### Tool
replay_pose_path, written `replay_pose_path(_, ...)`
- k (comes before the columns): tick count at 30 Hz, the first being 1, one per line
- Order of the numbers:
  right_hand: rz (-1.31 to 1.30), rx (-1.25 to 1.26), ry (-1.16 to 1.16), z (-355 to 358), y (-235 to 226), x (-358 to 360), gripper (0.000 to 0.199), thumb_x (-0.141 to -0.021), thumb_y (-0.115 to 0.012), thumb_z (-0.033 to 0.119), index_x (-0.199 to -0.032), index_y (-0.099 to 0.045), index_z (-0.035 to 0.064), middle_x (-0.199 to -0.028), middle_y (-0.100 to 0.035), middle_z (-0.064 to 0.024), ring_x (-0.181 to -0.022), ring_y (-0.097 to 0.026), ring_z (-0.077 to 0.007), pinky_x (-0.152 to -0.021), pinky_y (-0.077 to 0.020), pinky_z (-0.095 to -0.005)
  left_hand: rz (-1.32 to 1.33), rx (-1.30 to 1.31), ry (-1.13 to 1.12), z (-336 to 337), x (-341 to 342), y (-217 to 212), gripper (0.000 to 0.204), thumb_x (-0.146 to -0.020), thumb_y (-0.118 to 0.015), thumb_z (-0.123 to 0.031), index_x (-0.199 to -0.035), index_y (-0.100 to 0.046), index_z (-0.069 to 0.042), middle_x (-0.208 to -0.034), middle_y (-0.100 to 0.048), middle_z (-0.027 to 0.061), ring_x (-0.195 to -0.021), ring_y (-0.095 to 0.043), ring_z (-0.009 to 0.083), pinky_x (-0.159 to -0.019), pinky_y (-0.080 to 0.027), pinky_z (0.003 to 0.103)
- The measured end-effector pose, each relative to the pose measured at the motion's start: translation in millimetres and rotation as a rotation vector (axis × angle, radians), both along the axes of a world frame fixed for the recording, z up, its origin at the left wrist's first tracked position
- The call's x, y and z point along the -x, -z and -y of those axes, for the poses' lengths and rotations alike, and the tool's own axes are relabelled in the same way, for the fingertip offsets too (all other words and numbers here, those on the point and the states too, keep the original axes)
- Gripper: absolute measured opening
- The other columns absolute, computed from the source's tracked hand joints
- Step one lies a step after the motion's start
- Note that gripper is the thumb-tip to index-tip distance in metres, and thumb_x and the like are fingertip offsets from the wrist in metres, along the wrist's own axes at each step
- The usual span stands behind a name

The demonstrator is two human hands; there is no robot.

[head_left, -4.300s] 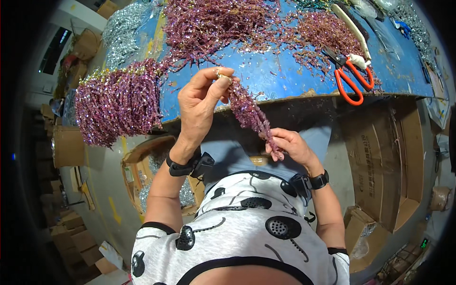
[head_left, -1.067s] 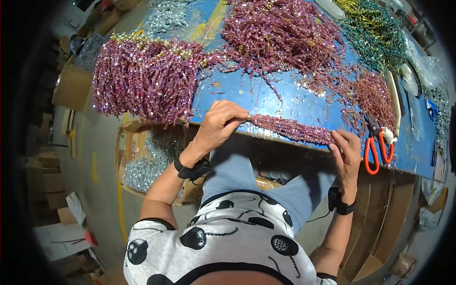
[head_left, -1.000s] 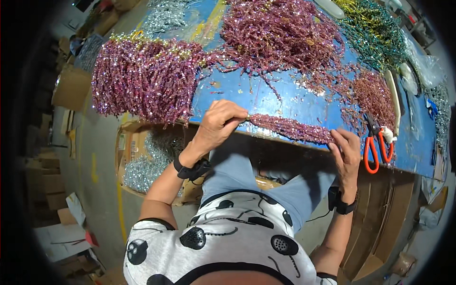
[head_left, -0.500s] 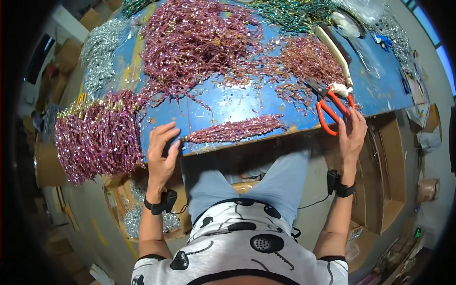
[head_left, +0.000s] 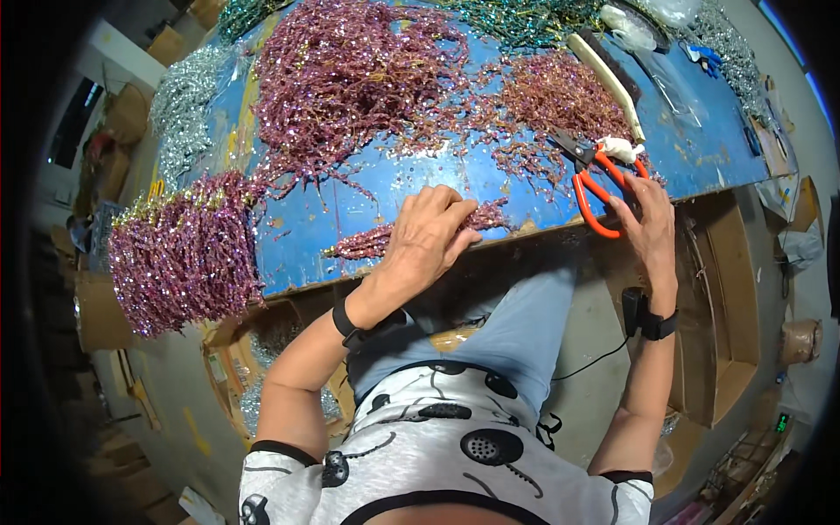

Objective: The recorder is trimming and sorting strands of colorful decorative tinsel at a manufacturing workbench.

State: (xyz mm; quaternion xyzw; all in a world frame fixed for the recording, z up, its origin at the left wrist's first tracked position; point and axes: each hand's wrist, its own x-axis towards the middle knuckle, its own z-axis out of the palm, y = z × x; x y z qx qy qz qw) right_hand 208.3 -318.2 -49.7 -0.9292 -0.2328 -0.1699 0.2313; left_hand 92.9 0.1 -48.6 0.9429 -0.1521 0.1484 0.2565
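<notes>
A slim bundle of pink sequinned strands (head_left: 363, 242) lies along the near edge of the blue table. Across its middle, my left hand (head_left: 426, 232) is closed over it with the fingers curled, hiding part of the strands. To the right, red-handled scissors (head_left: 588, 197) rest on the table edge, blades pointing away to the left and a white wrap near the pivot. My right hand (head_left: 649, 219) has its thumb and fingers on the scissors' handles. A large heap of pink strands (head_left: 350, 79) lies beyond my left hand, and a smaller pinkish-orange pile (head_left: 564, 96) beyond the scissors.
Pink strands with gold tops (head_left: 188, 258) hang over the table's left corner. Silver strands (head_left: 185, 109) and green ones (head_left: 534, 26) lie farther back. A brush with a pale handle (head_left: 608, 79) sits behind the scissors. Cardboard boxes (head_left: 731, 306) stand below the table edge.
My left hand has moved right from the bundle's left end and closed over its middle. My right hand has come up onto the scissors' handles.
</notes>
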Motion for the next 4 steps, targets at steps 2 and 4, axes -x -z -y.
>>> replay_pose_path(2, -0.010, 0.013, -0.005, 1.4, -1.3, -2.9, 0.045, -0.081, -0.072, 0.026, -0.119, -0.060, 0.0043, -0.110, -0.060, -0.0124, -0.104, -0.057, -0.0286, -0.090, -0.0410, -0.0405, 0.020, 0.014, 0.000, 0.6, -1.2, 7.7, 0.037, -0.080, -0.072, -0.019, -0.113, -0.061, -0.005, -0.101, -0.058, 0.0104, -0.092, -0.053, 0.0272, -0.079, -0.040, 0.038)
replay_pose_path(4, -0.012, 0.056, -0.031, 3.4, 0.0, -6.9, 0.045, -0.082, -0.071, 0.027, -0.120, -0.060, 0.0054, -0.111, -0.060, -0.0128, -0.106, -0.056, -0.0282, -0.091, -0.0406, -0.0407, 0.018, 0.014, -0.021, 2.1, -0.5, 9.8, 0.035, -0.081, -0.071, -0.017, -0.113, -0.062, -0.006, -0.102, -0.058, 0.0103, -0.093, -0.053, 0.0261, -0.079, -0.040, 0.038)
